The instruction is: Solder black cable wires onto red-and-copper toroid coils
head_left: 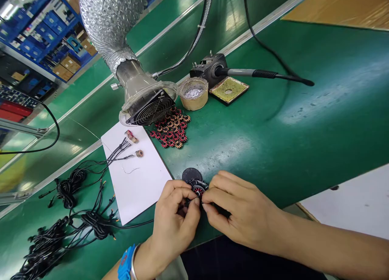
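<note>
Nearest my camera are the left hand [173,221], with its blue wristband [126,263], and the right hand [241,209], both pinched closed on a small red-and-black wound toroid coil [198,191]. The fingers [196,203] hide most of it, so I can't make out its underside. It sits above the green bench mat [273,150], just beside a round black disc [191,175].

The fingers [217,195] of the left hand [174,219] and right hand [240,209] cover most of a small red-and-black wire-wound ring coil [198,192], hiding how it is gripped. A silver crinkled foil duct [106,16] runs off the top edge, a heap of black cables [39,259] is cut off at the bottom-left corner, and the boxes [62,67] on blue metal shelving [39,24] are too small to make out.
</note>
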A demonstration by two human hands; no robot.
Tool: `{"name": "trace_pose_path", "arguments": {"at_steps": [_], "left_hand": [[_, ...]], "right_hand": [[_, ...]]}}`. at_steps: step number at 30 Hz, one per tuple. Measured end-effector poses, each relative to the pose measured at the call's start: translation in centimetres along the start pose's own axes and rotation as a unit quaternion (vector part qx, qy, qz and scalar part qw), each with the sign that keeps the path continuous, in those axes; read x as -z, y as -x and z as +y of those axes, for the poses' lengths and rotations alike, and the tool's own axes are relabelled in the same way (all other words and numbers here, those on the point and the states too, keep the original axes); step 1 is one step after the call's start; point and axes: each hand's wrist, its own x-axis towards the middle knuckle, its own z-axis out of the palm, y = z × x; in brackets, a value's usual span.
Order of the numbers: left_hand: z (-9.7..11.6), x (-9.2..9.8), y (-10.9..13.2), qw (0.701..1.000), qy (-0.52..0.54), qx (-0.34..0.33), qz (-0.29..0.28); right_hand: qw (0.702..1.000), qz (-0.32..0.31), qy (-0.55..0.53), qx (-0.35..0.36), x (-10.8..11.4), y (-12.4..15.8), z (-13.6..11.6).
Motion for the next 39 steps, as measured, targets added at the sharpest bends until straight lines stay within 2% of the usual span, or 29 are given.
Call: {"name": "trace_pose_path", "arguments": {"at_steps": [8, 15, 18, 23, 27, 33, 36, 39], "left_hand": [[0.0, -0.1, 0.2, 0.999, 0.033, 0.025, -0.015], [0.1, 0.0, 0.2, 0.999, 0.033, 0.007, -0.012], [0.2, 0.0, 0.2, 1.0, 0.028, 0.001, -0.009], [0.0, -0.1, 0.3, 1.0, 0.028, 0.0, -0.013], [-0.3, -0.2, 0.3, 1.0, 0.021, -0.004, -0.013], [-0.2, -0.3, 0.4, 0.999, -0.025, -0.038, 0.012], [-0.1, -0.4, 0.4, 0.997, -0.052, -0.06, 0.027], [0.0, -0.5, 0.4, 0.993, -0.075, -0.083, 0.042]], "right_hand": [[0.999, -0.009, 0.044, -0.006, -0.8, 0.4, 0.1], [0.995, -0.026, 0.077, 0.054, -0.8, 0.1, 0.1], [0.995, -0.009, 0.071, 0.077, -1.1, -0.1, 0.2], [0.997, 0.036, 0.005, 0.068, -1.3, -0.6, 0.9], [0.997, -0.002, -0.023, 0.073, -0.4, -0.8, 1.4], [0.99, -0.082, 0.024, 0.113, 0.7, -1.3, 1.4], [0.989, -0.082, 0.018, 0.118, 0.6, -1.6, 1.3], [0.992, -0.057, -0.01, 0.112, 0.2, -1.6, 1.4]]}}
